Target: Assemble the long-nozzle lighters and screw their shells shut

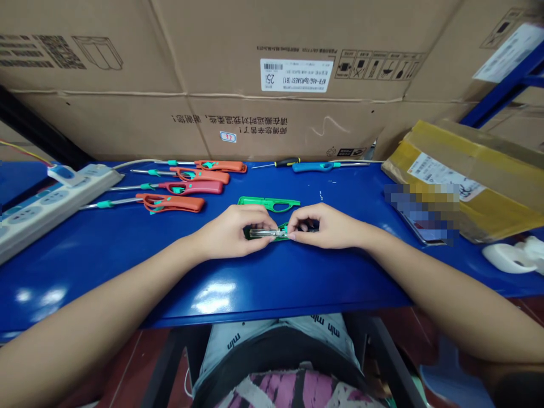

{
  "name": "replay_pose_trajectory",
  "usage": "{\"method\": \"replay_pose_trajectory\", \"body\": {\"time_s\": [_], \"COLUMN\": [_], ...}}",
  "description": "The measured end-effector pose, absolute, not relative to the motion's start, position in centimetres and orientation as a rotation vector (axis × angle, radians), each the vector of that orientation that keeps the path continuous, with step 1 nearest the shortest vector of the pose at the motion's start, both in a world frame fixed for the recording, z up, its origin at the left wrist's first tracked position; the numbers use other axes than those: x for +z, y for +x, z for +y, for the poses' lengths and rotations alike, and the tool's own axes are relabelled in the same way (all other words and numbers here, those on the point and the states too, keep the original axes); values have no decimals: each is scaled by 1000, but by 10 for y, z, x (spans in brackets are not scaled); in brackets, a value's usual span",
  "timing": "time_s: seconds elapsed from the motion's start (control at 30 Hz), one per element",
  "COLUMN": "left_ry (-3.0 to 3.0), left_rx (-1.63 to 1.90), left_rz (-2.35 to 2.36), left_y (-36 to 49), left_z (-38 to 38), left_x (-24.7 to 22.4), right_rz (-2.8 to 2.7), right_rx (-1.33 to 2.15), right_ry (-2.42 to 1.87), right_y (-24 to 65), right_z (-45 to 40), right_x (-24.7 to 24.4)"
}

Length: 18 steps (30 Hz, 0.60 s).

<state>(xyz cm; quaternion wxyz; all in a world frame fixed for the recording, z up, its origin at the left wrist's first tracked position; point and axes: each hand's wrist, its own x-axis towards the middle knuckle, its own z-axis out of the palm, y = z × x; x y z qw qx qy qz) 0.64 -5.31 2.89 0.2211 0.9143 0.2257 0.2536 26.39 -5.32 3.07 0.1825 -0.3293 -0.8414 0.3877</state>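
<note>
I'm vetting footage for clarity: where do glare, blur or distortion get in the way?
Head view: white glare on the blue tabletop near its front edge and at far left; a pixelated patch hides most of the phone-like object beside the yellow-taped box; small parts between the left hand and right hand look too soft to make out.

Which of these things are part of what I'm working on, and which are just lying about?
In use:
- clear tube and green part, between left hand and right hand
- loose green shell, probably

Lying about, apparently:
- orange-red lighters
- blue lighter
- screwdriver, perhaps a spare tool
- power strip
- taped box
</note>
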Motion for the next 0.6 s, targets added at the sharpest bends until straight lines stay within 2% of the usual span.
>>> {"method": "replay_pose_trajectory", "body": {"time_s": [0.6], "left_ry": [2524], "left_rx": [721], "left_rz": [575], "left_y": [6], "left_z": [-54], "left_x": [32], "right_rz": [-2420], "right_rx": [1083], "right_ry": [-873], "right_y": [265], "right_z": [-54], "right_x": [30]}}
